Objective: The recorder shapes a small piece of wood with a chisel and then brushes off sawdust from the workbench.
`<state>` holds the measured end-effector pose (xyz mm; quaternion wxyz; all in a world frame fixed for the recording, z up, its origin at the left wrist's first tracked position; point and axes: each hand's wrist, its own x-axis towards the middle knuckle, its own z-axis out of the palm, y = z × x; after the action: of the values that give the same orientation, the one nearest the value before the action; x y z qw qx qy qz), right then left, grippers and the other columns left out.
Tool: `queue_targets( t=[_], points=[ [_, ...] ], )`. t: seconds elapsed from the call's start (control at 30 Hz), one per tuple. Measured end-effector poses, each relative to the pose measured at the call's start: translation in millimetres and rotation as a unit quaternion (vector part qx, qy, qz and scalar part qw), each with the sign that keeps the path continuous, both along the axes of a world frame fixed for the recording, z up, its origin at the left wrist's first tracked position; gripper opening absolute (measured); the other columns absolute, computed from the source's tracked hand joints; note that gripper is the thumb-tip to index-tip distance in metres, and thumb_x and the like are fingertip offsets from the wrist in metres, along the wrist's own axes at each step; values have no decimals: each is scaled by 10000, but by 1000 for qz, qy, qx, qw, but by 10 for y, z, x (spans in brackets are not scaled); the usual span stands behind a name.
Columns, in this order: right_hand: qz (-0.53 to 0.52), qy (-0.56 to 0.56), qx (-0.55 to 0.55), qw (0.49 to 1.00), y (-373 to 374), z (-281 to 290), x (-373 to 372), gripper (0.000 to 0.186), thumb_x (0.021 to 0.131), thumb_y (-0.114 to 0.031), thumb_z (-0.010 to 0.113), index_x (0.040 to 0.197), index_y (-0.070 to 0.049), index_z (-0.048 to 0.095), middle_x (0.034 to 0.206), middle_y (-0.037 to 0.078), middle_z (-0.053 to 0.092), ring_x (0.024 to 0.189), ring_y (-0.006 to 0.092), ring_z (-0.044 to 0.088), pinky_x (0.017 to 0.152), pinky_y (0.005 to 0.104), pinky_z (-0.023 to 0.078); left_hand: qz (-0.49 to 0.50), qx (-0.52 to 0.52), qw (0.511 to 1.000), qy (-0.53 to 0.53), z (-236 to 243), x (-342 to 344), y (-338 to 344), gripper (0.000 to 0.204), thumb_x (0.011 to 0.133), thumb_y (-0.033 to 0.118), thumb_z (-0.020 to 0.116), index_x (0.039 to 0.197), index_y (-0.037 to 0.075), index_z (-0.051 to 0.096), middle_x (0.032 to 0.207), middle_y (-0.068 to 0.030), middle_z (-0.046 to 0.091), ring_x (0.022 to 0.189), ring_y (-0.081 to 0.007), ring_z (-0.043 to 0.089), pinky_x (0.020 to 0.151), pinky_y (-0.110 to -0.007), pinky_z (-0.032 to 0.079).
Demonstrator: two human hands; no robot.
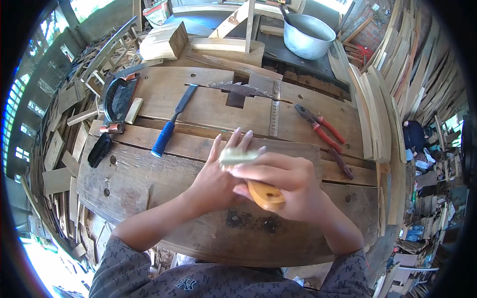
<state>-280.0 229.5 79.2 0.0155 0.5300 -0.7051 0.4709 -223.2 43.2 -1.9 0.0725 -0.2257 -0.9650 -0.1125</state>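
My right hand (pixel 293 181) is closed round the yellow-orange wooden handle (pixel 267 195) of a flat brush. Its pale bristle end (pixel 239 157), slightly blurred, lies over the back of my left hand (pixel 211 179); whether it touches the skin I cannot tell. The left hand is open, fingers spread and pointing away from me, above the wooden workbench (pixel 174 186). Beyond my fingers a toothed circular saw blade (pixel 241 89) sticks up through a slot in the bench top. A chisel with a blue handle (pixel 164 139) lies to the left, and red-handled pliers (pixel 325 130) lie to the right.
A metal ruler strip (pixel 274 118) is set beside the blade. A black curved tool (pixel 119 99) and a small black object (pixel 100 150) lie at left. Behind stand a wood block (pixel 164 42) and a metal pot (pixel 308 37). Boards (pixel 380 109) lean along the right side.
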Motion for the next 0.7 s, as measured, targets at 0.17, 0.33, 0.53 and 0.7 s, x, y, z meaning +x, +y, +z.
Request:
queue_targets(
  t=[0.17,0.33,0.53,0.7],
  points=[
    [-12,-128,-22,991,90,-6,-133,243,862,-39,776,1102,-45,738,1008,142,744,796,216,732,674,302,574,1,-10,1000,-2,56,34,10,914,842,538,715,1568,126,344,1623,-281,237,1530,-462,178,1193,-663,191],
    [-109,82,21,990,30,-161,-306,266,885,-164,759,1142,-100,734,1023,118,741,859,269,738,743,347,597,-6,-16,1000,4,95,28,34,828,858,527,706,1470,35,444,1573,-297,312,1507,-481,226,1180,-664,239],
    [30,-27,2,999,88,116,-149,277,882,-178,775,1143,-91,748,972,104,749,835,239,737,755,334,588,-6,27,1000,9,88,10,7,855,854,521,703,1537,109,394,1595,-288,278,1512,-491,196,1169,-659,260],
    [-82,-133,21,988,248,92,-402,167,899,-100,742,1025,8,754,909,139,755,710,218,719,692,306,570,-16,10,1000,13,81,17,-16,829,861,504,704,1512,79,415,1593,-269,295,1506,-475,223,1167,-655,260]
  ],
)
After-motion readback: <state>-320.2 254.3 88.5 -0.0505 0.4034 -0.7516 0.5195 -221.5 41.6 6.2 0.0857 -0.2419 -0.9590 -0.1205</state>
